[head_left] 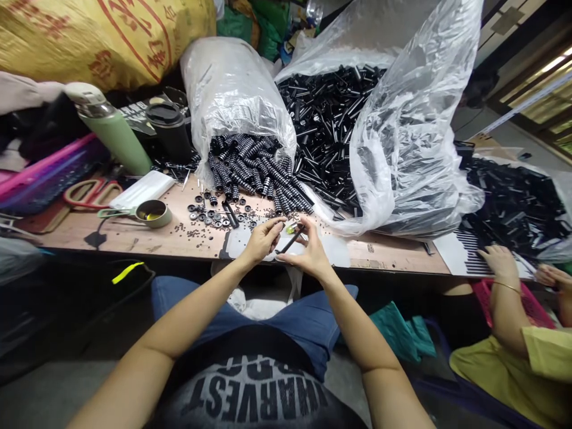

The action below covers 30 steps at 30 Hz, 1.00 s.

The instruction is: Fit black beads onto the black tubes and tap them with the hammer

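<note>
At the near edge of the bench (395, 250) | our right hand (316, 256): fingers pinching black tube (291, 239) | left hand (263, 243): fingers together, contents unclear | loose fingertip hold could drop tube off edge, we judge | smaller bag (227, 83): ribbed rods (257, 170); cup (158, 224): yellow liquid (153, 215)

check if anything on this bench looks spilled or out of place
Tiny dark pieces lie scattered on the bench left of the left hand, outside any container; that could be a spill or just working stock. Nothing looks clearly damaged.
</note>
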{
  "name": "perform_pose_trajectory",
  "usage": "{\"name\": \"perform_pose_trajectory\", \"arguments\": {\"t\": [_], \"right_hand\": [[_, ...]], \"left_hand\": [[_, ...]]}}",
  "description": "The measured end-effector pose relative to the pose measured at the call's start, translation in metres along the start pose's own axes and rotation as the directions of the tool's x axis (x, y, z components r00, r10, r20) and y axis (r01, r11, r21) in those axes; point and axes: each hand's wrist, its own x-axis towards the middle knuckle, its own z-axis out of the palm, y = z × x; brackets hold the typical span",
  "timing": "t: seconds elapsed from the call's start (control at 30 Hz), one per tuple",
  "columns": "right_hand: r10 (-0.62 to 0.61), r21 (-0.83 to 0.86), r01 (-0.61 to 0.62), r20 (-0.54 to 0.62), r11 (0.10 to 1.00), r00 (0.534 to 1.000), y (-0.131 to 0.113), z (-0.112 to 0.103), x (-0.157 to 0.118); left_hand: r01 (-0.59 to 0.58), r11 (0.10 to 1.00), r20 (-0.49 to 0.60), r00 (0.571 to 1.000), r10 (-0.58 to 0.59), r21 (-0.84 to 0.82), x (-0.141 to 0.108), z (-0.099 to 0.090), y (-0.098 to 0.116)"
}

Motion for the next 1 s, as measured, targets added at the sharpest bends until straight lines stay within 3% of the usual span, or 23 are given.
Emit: {"name": "perform_pose_trajectory", "arguments": {"t": [0.13,0.27,0.37,0.57,0.73,0.8,0.87,0.93,1.0], "right_hand": [[-0.299,-0.239,0.333,0.168,0.912,0.939,-0.018,-0.001,-0.009],[-0.364,-0.353,0.452,0.289,0.819,0.885,-0.024,0.003,-0.007],[-0.358,-0.384,0.466,0.322,0.797,0.876,-0.020,0.006,-0.004],[-0.271,-0.404,0.378,0.297,0.833,0.915,-0.011,0.010,-0.004],[-0.244,-0.421,0.341,0.268,0.841,0.932,0.002,0.017,-0.003],[-0.209,-0.449,0.305,0.250,0.840,0.945,0.012,0.023,-0.002],[-0.171,-0.484,0.264,0.229,0.834,0.958,0.024,0.032,-0.002],[-0.144,-0.522,0.233,0.205,0.821,0.968,0.036,0.039,-0.001],[-0.136,-0.554,0.230,0.207,0.800,0.969,0.046,0.042,-0.003]], "left_hand": [[0.137,0.971,-0.076,0.985,-0.155,-0.197,0.002,0.005,0.003],[0.178,0.934,-0.069,0.976,-0.209,-0.309,0.000,0.012,0.006],[0.199,0.920,-0.040,0.974,-0.225,-0.337,-0.002,0.015,0.008],[0.293,0.905,-0.034,0.947,-0.318,-0.307,-0.004,0.017,0.010],[0.361,0.904,-0.011,0.928,-0.373,-0.230,0.001,0.012,-0.003],[0.298,0.950,-0.032,0.953,-0.302,-0.091,0.000,0.008,-0.015],[0.111,0.975,-0.075,0.992,-0.098,0.195,-0.003,0.005,-0.029],[-0.107,0.837,-0.035,0.988,0.149,0.537,-0.009,0.002,-0.043],[-0.228,0.599,0.081,0.962,0.262,0.768,-0.012,-0.001,-0.054]]}}
